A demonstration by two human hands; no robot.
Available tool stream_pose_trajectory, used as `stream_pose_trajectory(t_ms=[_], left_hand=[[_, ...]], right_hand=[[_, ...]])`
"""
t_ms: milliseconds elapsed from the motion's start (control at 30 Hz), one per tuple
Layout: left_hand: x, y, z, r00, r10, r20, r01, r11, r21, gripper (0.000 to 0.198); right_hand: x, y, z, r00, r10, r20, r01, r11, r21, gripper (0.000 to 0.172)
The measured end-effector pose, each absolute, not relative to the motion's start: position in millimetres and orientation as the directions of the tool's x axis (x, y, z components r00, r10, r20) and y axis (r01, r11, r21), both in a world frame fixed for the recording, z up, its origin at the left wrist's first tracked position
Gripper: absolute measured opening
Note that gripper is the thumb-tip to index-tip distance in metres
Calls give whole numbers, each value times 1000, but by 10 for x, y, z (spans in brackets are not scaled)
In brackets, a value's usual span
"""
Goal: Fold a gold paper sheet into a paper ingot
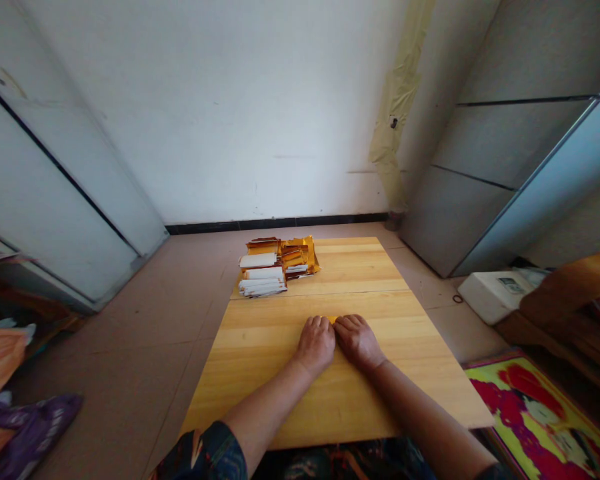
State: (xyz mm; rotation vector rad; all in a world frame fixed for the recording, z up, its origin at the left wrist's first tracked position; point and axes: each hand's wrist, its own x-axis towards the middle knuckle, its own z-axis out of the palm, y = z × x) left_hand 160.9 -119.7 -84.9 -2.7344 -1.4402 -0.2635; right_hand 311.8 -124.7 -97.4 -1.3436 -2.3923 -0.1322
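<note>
Both my left hand (317,343) and my right hand (359,340) rest close together on the wooden table (260,373), fingers curled and pressed down. Between and under the fingertips shows a small strip of gold paper (333,319); most of it is hidden by the hands. Farther off, at the table's back left corner, lies a pile of folded gold paper pieces (300,250). Several folded pieces with white sides showing (263,275) are stacked on the left of that pile.
Beyond the table stands a white wall (260,120). A grey refrigerator (480,173) is at the right, near a white box (495,297) and a colourful mat (545,413). On the left are a white cabinet (70,200) and a purple bag (40,427) on the floor.
</note>
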Motion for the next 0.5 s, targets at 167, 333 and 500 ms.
stream_pose_trajectory(t_ms=[167,333,500], left_hand=[[1567,-1345,-828,532,830,170,834,-548,63,25],[1525,-1387,-843,488,852,187,858,-508,77,38],[1512,-1409,-898,430,887,166,886,-450,112,46]], right_hand=[[3103,-1487,-1039,-430,812,394,846,515,-139,32],[3174,-1506,-1075,-373,868,327,895,430,-121,32],[3350,-1547,-1081,-276,900,338,940,326,-98,31]])
